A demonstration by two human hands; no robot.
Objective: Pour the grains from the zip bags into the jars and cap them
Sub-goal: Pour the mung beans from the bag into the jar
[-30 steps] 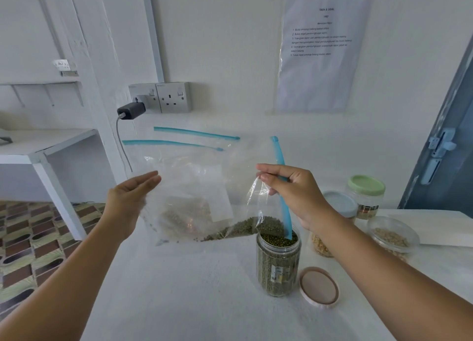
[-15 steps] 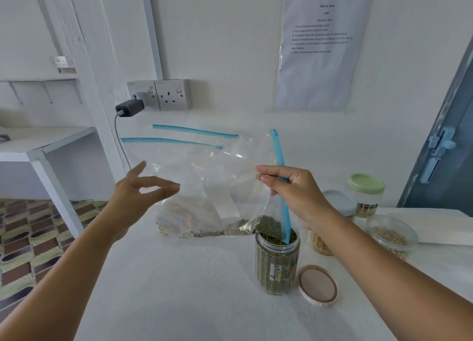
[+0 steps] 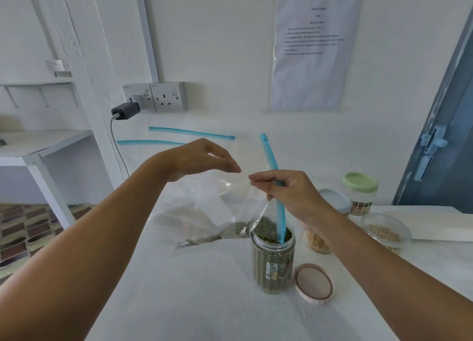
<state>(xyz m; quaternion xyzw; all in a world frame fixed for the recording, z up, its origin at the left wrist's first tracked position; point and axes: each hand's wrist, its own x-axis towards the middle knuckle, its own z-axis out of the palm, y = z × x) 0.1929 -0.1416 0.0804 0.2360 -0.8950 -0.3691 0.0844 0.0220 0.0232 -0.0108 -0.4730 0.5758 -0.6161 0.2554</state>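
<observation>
Zip bag (image 3: 217, 202) held tilted over open jar (image 3: 273, 263) at centre of white table (image 3: 179, 302), blue zip strip (image 3: 275, 187) dipping into jar mouth. Mung beans (image 3: 230, 231) gathered in bag's low corner at jar rim. Right hand (image 3: 289, 194) pinching bag at zip strip. Left hand (image 3: 202, 158) above bag, fingers relaxed, grasping nothing. Pink lid (image 3: 314, 282) lying just right of jar. Capped jars (image 3: 359, 194) far right.

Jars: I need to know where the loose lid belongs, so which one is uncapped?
The green-bean jar under the bag; the other jars carry a green lid and grey lid.
</observation>
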